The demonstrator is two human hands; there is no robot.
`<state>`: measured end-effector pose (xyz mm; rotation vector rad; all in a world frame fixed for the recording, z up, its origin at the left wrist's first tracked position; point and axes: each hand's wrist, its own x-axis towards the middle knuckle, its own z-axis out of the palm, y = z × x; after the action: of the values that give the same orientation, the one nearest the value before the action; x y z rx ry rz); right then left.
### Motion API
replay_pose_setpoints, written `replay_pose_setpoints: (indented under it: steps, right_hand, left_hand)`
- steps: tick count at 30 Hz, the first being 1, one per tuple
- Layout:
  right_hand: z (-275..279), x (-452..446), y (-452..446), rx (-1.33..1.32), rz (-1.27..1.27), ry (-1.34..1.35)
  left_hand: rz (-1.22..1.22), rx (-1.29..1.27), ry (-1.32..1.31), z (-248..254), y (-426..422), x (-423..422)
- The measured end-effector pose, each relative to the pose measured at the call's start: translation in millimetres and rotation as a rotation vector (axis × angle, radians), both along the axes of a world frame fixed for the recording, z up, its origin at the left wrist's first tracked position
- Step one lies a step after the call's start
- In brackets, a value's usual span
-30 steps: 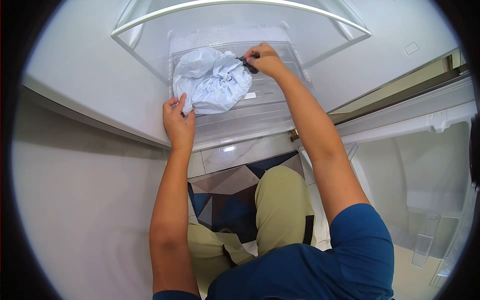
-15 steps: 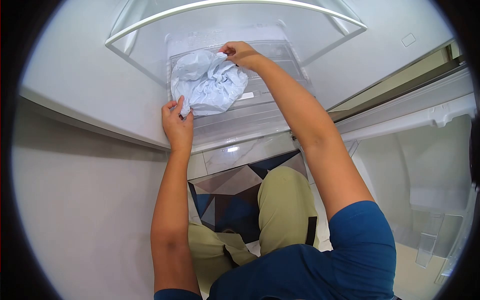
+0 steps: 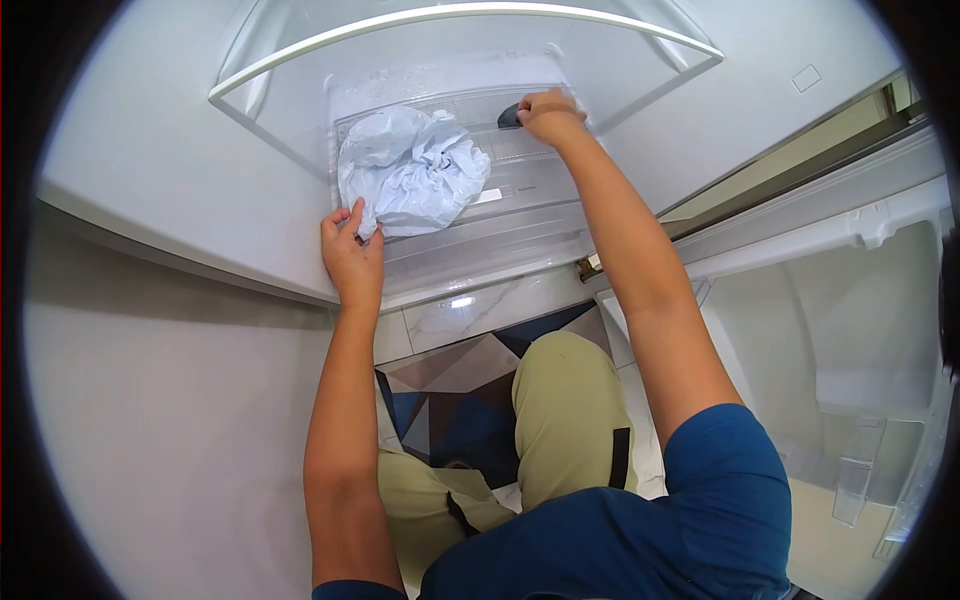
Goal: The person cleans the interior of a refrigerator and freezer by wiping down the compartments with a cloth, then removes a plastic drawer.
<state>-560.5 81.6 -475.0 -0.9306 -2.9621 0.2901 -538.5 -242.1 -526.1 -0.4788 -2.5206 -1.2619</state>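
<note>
"One bag (image 3: 412, 172) is sitting where?"

"On the low shelf (image 3: 540, 212), inside the fridge (image 3: 150, 150). The left hand (image 3: 354, 262) is pinching the bag's edge."

"And the right hand (image 3: 553, 118)?"

"It is holding a dark thing (image 3: 510, 117) nearby. Neither hand is letting go yet."

A blue short-sleeved shirt (image 3: 610, 545) tops olive trousers (image 3: 565, 410) (dark strips (image 3: 621, 458) included).
</note>
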Motion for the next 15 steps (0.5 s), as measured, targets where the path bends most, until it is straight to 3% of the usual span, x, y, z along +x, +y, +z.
replay_pose_setpoints:
  steps: [2, 4, 8, 10, 14, 15]
  right_hand:
    - [-21, 4, 11, -0.148, -0.063, 0.041]
    - [-39, 9, 16, 0.011, 0.068, 0.197]
    - [-35, 0, 50, -0.153, 0.039, 0.122]
    - [-19, 17, 35, 0.046, -0.184, 0.075]
    - [-39, 13, 48, 0.13, -0.035, 0.229]
    - [-33, 11, 51, -0.055, -0.1, 0.352]
  left_hand:
    - [0.022, -0.016, -0.054, 1, 1, 0]
    - [0.015, -0.014, -0.052, 2, 0, -1]
    - [0.011, 0.003, -0.075, 3, 0, 1]
    - [0.009, 0.015, -0.059, 1, 0, 0]
    - [-0.008, 0.074, -0.049, -2, 0, -1]
    - [0.0, 0.073, -0.05, 0, 0, 0]
